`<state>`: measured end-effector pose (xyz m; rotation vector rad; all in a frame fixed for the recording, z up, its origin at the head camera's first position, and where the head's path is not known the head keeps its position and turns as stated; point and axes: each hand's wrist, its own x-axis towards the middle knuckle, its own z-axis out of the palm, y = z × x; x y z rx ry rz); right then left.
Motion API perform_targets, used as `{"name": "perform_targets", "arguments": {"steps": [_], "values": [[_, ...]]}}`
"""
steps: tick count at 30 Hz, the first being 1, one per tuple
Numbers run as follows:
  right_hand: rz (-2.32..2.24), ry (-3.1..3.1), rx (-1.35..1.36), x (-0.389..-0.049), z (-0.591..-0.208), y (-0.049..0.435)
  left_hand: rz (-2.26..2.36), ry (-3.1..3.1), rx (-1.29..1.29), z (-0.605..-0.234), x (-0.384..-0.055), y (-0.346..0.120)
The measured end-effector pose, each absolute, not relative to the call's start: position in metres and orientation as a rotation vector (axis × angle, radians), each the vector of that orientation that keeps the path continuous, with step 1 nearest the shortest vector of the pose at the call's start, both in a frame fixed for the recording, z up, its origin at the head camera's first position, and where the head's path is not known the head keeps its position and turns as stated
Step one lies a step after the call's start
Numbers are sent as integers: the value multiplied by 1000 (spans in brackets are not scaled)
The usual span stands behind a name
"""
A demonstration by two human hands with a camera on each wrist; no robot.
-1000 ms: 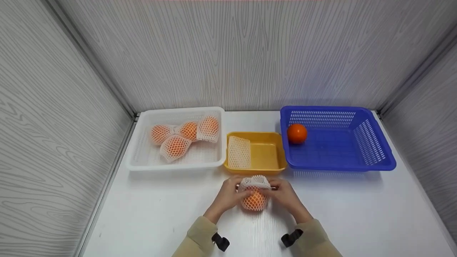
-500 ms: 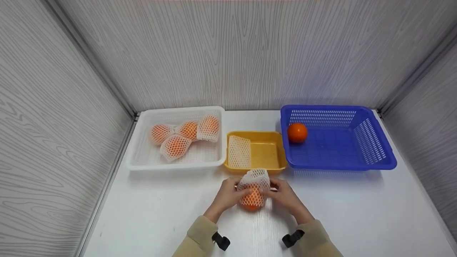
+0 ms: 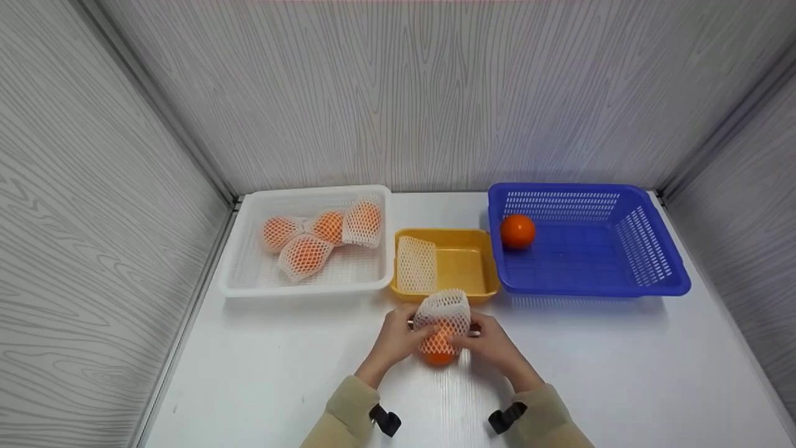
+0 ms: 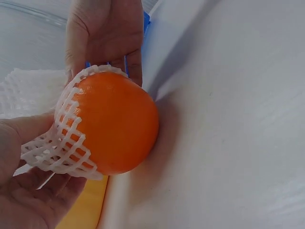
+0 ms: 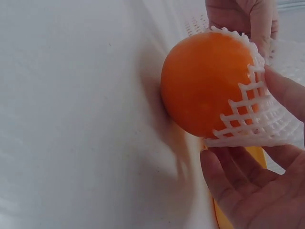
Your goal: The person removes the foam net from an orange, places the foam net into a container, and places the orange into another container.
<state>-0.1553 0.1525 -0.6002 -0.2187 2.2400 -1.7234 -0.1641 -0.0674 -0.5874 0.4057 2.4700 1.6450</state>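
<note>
Though part-netted, seemingly smooth orange (image 4: 121, 124)

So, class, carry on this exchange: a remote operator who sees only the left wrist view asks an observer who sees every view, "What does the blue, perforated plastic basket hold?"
Observer: The blue, perforated plastic basket holds one bare, round orange fruit.
Operator: And the yellow plastic tray at my picture's bottom edge?
Observer: A flat, white mesh sleeve lies inside, at the left in the head view.
Operator: Any more fruit besides the partly sleeved, round orange fruit between the hands?
Observer: Yes, four mesh-covered orange fruits lie in the white plastic basket.
</note>
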Motion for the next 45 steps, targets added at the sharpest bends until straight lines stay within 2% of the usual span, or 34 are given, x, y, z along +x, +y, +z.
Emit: {"name": "perform_targets", "arguments": {"steps": [11,17,27,45], "values": [[-1849,2259,-139,-150,-584,148,1576,2480,369,-590,-164,-70],[-1691,2199,-161,-149,-600,149,1579,2594,307,-590,-166,-67],[-1549,2220,-199,-150,-599,148,1679,2532,292,-581,-170,-70],[-1558,2227,-214,-144,-600,160,1678,2652,319,-550,-222,-52]]}}
